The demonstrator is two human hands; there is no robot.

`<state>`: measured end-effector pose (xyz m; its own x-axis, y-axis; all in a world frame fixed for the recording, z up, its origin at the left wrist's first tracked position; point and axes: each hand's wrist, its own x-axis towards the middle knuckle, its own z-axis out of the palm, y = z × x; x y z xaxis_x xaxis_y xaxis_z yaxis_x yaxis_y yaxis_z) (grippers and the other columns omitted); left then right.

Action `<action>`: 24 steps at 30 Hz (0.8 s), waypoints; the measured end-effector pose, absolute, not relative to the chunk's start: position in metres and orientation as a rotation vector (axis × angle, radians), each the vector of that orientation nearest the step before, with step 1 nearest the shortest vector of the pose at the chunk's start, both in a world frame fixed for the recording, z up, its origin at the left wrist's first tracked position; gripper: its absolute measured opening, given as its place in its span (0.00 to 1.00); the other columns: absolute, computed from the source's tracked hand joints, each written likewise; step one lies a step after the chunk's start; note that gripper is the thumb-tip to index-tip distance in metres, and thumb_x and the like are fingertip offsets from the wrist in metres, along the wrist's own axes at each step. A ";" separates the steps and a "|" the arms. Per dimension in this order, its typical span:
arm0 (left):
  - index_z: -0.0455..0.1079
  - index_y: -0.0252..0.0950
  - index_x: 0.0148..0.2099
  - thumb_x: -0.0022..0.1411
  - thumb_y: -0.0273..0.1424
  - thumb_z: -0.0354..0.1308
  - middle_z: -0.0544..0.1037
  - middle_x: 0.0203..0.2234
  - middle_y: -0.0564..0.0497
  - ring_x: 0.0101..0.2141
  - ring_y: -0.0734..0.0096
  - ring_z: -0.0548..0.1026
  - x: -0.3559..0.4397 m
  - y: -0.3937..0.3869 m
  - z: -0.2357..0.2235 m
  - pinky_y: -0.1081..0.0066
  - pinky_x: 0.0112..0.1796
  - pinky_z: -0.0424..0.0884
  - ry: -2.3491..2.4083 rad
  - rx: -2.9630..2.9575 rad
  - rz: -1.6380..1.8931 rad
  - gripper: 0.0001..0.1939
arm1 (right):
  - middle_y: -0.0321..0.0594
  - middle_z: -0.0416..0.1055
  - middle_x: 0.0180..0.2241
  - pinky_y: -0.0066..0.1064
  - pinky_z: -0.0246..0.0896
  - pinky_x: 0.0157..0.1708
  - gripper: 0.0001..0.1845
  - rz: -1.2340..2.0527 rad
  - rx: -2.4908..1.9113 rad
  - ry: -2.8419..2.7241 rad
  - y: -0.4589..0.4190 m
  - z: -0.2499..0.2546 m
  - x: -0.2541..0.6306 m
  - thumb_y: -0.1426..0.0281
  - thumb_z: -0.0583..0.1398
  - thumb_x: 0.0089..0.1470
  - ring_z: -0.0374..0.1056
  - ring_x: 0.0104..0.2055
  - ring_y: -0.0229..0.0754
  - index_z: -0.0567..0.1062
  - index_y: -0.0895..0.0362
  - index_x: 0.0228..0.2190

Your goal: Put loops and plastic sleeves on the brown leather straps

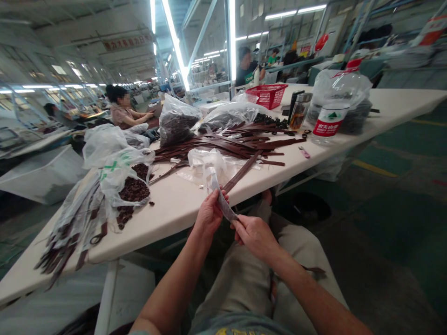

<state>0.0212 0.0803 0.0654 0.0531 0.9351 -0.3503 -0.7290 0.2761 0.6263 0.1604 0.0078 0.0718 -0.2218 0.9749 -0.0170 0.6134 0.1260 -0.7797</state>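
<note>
While the left hand (211,208) pinches a pale strip (227,207) partway along, the right hand (254,233) pinches its lower end, the strip curving between them by the table (178,197), with brown straps (223,145) lying beyond.

Dark brown strips (223,146) streak a cream counter (174,209), where a single worked strip (226,208) shows pale grey. Darker brown small pieces (134,188) spill from a translucent whitish bag (117,165) marked in bright green. Red flares in a lattice-patterned basket (268,96) and on a clear bottle (328,128), its cap red, its label red and white with white characters and a green emblem. Amber tints the liquid (296,120) in a clear flask; pink snips (304,152) lie nearby. Khaki trousers (307,242) meet a dark green floor (405,158) lined in yellow.
</note>
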 end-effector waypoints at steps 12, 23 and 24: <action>0.79 0.33 0.38 0.48 0.35 0.73 0.83 0.32 0.46 0.35 0.66 0.81 0.023 0.024 0.078 0.72 0.37 0.75 0.729 0.593 1.312 0.15 | 0.40 0.76 0.26 0.28 0.52 0.28 0.21 0.515 -1.496 -1.960 0.002 0.096 0.150 0.62 0.48 0.65 0.69 0.26 0.38 0.72 0.56 0.27; 0.79 0.32 0.37 0.48 0.36 0.73 0.83 0.34 0.44 0.31 0.67 0.79 0.035 0.018 0.075 0.73 0.33 0.74 0.706 0.590 1.257 0.16 | 0.42 0.78 0.29 0.31 0.47 0.28 0.19 0.306 -1.639 -2.044 -0.005 0.098 0.158 0.64 0.48 0.66 0.72 0.29 0.40 0.75 0.57 0.31; 0.79 0.31 0.37 0.48 0.37 0.73 0.83 0.34 0.43 0.31 0.67 0.79 0.037 0.018 0.073 0.73 0.33 0.74 0.706 0.583 1.240 0.16 | 0.42 0.78 0.29 0.31 0.47 0.28 0.19 0.314 -1.661 -2.039 -0.004 0.098 0.159 0.64 0.48 0.66 0.73 0.30 0.40 0.75 0.56 0.31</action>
